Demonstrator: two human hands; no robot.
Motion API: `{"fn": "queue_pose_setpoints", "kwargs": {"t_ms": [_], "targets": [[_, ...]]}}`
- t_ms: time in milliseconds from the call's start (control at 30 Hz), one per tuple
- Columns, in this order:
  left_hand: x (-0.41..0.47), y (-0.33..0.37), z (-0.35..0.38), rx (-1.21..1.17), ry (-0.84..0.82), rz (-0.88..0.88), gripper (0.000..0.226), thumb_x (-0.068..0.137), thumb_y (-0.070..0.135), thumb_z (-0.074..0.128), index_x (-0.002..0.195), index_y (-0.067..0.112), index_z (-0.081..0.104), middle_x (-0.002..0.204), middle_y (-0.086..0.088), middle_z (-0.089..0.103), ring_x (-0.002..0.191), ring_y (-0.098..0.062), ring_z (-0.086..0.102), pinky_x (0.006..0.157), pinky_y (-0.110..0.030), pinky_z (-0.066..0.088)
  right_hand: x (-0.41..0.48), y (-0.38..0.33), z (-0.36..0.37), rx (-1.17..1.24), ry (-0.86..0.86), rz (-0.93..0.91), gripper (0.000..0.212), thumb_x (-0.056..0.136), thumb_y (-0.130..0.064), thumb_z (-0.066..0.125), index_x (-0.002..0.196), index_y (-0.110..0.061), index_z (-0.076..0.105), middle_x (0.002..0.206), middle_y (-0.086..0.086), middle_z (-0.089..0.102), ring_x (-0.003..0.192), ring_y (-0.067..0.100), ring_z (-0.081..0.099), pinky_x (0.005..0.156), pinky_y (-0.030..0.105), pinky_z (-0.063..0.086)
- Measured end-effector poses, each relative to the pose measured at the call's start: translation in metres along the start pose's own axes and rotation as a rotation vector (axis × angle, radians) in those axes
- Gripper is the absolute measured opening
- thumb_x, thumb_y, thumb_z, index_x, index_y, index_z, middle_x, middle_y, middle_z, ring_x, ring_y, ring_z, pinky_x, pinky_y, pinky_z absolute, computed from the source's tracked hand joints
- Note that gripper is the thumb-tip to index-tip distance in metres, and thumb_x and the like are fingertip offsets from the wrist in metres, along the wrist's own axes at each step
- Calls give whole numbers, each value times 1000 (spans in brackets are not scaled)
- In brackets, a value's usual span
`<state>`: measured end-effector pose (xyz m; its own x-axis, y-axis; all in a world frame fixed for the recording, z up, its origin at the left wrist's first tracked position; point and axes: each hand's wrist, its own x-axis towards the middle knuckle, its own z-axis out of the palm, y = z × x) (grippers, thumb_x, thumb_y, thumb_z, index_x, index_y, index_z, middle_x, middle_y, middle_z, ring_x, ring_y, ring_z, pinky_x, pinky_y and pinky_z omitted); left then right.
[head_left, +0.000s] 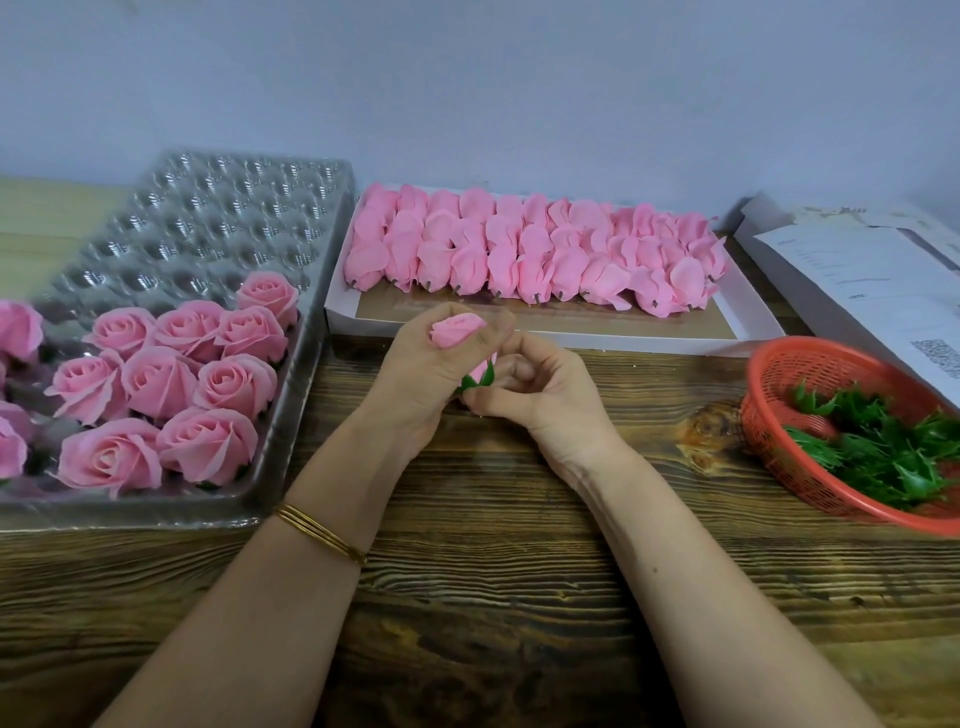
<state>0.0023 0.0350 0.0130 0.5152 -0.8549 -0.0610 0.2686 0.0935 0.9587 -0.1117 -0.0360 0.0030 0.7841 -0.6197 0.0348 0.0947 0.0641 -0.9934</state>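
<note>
left hand (426, 374) grips pink rose (454, 331) | right hand (540, 389) pinches green calyx (478, 380)

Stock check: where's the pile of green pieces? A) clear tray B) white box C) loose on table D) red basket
D: the green pieces lie heaped inside the red basket at far right.

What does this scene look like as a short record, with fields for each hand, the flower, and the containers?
left hand: grips the pink rose
right hand: pinches the green calyx at its base
clear tray: left, finished roses in near cups
white box: behind hands, rows of rose heads
red basket: right, spare calyxes
</note>
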Motion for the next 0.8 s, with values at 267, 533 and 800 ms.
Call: {"fn": "queue_pose_setpoints", "kwargs": {"t_ms": [267, 533, 800], "targets": [[1, -2, -1, 26, 24, 20, 47, 60, 49, 90, 76, 13, 64, 70, -1, 62, 70, -16, 61, 65, -31, 51, 0, 0, 6, 10, 66, 4, 28, 76, 19, 68, 94, -2, 66, 68, 4, 65, 66, 16, 59, 73, 27, 51], [-2, 3, -4, -71, -147, -68, 49, 61, 19, 91, 101, 7, 65, 95, -10, 70, 84, -19, 68, 71, -30, 58, 3, -2, 2, 191, 78, 78, 24, 83, 15, 64, 100, -2, 64, 78, 14, 65, 81, 31, 63, 70, 24, 56], [-3, 5, -10, -22, -283, -55, 13, 70, 16, 83, 79, 24, 77, 95, -9, 66, 94, -24, 63, 82, -36, 52, 1, -8, -4, 384, -118, 160, 26, 75, 2, 64, 100, -5, 68, 78, 6, 72, 71, 15, 70, 71, 22, 59]]}}
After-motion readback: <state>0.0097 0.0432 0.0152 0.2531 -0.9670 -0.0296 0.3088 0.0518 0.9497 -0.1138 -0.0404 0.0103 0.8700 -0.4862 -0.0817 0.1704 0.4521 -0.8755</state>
